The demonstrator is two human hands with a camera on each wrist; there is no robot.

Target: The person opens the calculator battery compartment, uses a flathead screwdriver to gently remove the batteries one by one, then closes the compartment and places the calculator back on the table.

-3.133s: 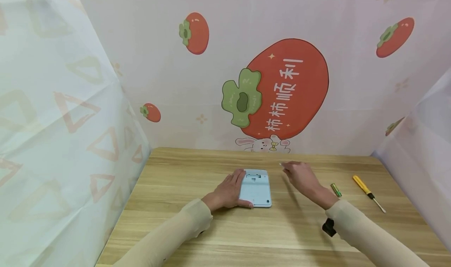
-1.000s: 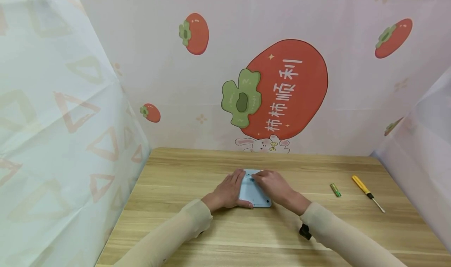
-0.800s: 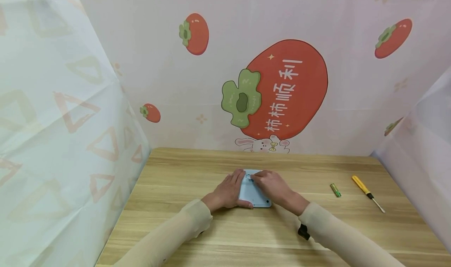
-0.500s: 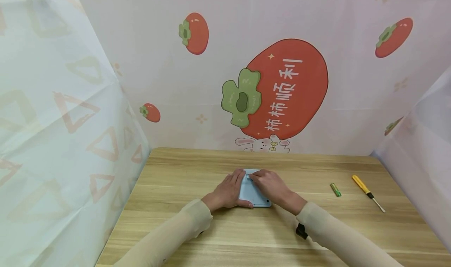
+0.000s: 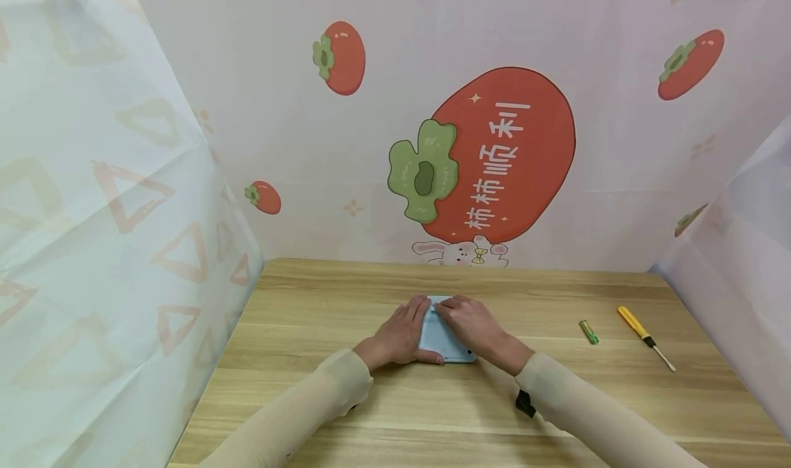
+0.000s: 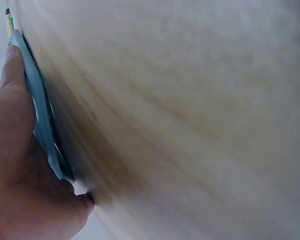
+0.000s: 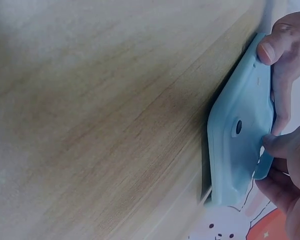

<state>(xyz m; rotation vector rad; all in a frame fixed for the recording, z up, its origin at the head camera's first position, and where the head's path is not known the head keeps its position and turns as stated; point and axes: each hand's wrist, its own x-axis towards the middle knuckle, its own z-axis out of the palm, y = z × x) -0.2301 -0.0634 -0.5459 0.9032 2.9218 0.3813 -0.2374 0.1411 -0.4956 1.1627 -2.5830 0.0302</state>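
Note:
A light blue, flat device (image 5: 441, 341) lies back side up on the wooden table; it looks like a calculator from behind, with a round dark spot near one corner. My left hand (image 5: 398, 334) rests along its left side, fingers stretched out and thumb on the near edge. In the right wrist view, my right hand (image 7: 295, 170) pinches a small light blue battery cover (image 7: 263, 166) between thumb and fingers, at the device's far end. In the head view, my right hand (image 5: 472, 324) covers most of the battery slot, so the inside is hidden.
A green and gold battery (image 5: 589, 332) lies to the right of my hands. Beyond it is a screwdriver (image 5: 645, 337) with a yellow handle. A printed cloth wall (image 5: 309, 145) stands along the table's back edge, with further cloth walls at both sides.
From the right of the device, my right hand has come in over its slot with the cover. Lately it has shifted slightly left. My left hand has stayed put.

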